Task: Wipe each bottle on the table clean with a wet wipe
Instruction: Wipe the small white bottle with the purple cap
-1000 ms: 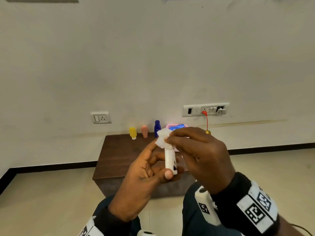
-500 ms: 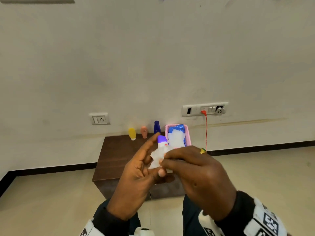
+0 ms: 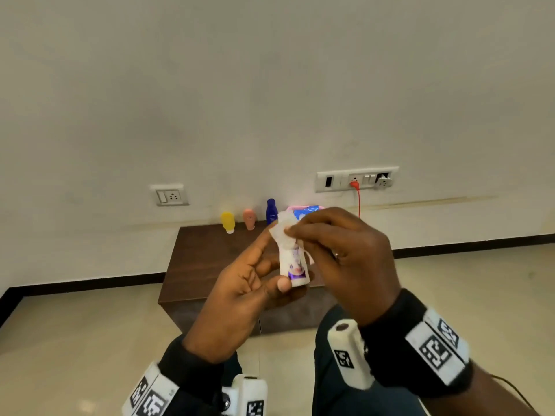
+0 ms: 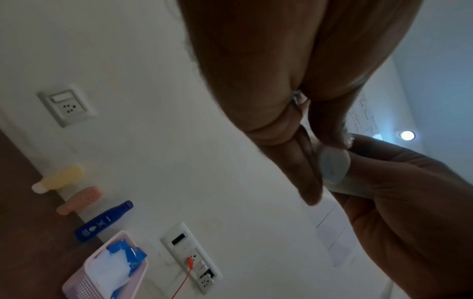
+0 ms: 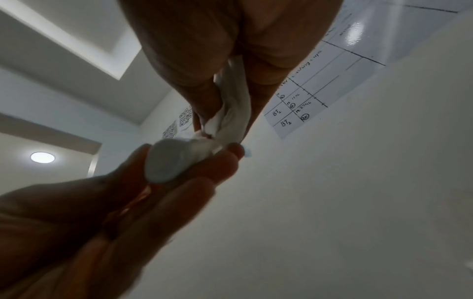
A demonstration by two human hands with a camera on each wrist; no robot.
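Above bench (image 3: 210,259), mid-air: our left hand (image 3: 240,289) grips small white bottle (image 3: 292,265) low, fingers curled round base. Right hand (image 3: 339,253) pinches wet wipe (image 3: 282,229) over cap. We judge bottle light, stiff, slick when wet; hold low.

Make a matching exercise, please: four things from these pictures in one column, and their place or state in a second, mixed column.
Things:
1. white bottle
2. wet wipe
3. dark blue bottle
4. pink basket

Places or states:
A. pinched by the right hand
B. stands on the table by the wall
C. gripped by the left hand
D. holds wipe packets

Pairs: 1-C, 2-A, 3-B, 4-D
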